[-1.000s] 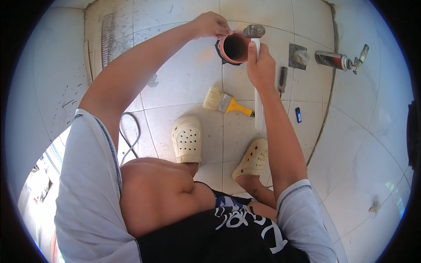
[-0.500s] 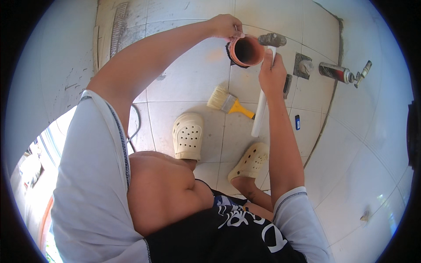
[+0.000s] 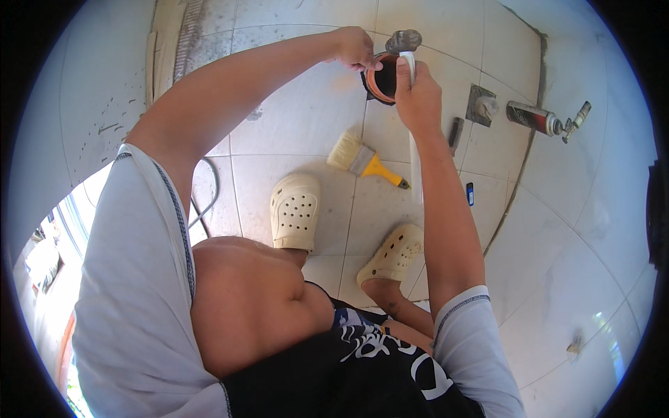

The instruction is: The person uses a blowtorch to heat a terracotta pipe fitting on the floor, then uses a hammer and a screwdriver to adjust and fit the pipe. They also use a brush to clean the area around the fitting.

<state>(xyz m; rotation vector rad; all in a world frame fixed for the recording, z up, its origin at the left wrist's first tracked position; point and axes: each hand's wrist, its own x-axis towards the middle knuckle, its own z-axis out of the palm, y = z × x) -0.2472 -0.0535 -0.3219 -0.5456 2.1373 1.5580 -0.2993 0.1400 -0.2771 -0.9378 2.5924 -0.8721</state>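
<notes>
My right hand [image 3: 420, 103] is wrapped around the white handle of a hammer [image 3: 403, 42], its stained grey head up beside the pipe. Below that head an orange-brown pipe end [image 3: 372, 85] stands out of the tiled floor, dark inside, with black ragged material around its outside. At the pipe's upper left rim, my left hand [image 3: 357, 49] has its fingers pinched together; what they hold is too small to make out. Part of the pipe's right side is hidden behind my right hand.
A paintbrush [image 3: 362, 160] with a yellow handle lies near my cream clogs [image 3: 295, 209]. To the right are a dark-handled tool [image 3: 456, 132], a blue lighter-like object [image 3: 470, 194], a floor opening [image 3: 482, 104] with a pale lump, and a torch canister [image 3: 533, 117] near the wall.
The hammer and my right hand have shifted left and up, across the pipe's right side. My left hand stays at the rim; the thin piece seen in its fingers before is no longer distinct.
</notes>
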